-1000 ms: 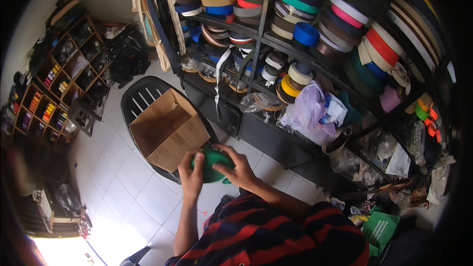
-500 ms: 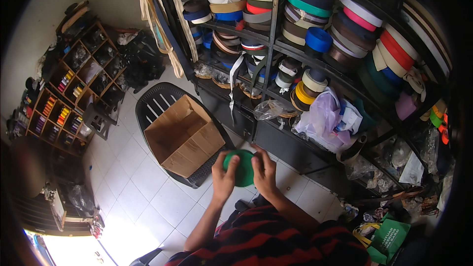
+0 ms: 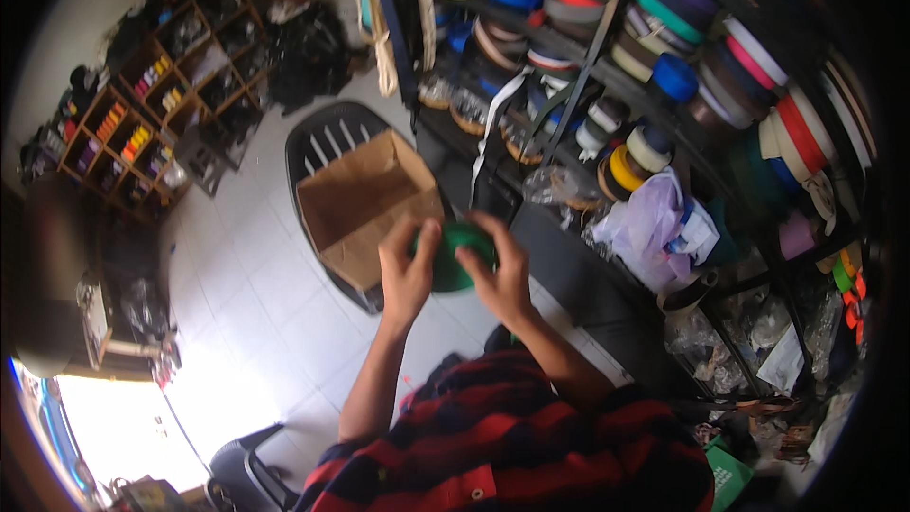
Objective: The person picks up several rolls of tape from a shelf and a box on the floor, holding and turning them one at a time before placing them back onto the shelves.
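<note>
In front of me, a round flat green webbing roll [image 3: 453, 270] is held between both hands, slightly blurred. My left hand [image 3: 409, 270] grips its left side, with the thumb near its upper left edge. On the other side, my right hand [image 3: 502, 275] is closed round the rim, its thumb lying across the roll's face. Just beyond my left hand, a brown cardboard box [image 3: 370, 251] with its top open rests on a black plastic chair [image 3: 301, 147]. My left fingers overlap the box's near edge in the picture.
A black metal rack [image 3: 592, 62] of colourful webbing rolls rises at the right. A lilac plastic bag [image 3: 645, 232] lies on its lower shelf. Wooden cubbyholes [image 3: 142, 85] with thread spools stand at the far left. White tiled floor [image 3: 246, 256] stretches left of the chair.
The view has turned, so the rack sits further right. Both hands have lifted the green roll away from me, nearer the box. My right thumb has moved onto its face.
</note>
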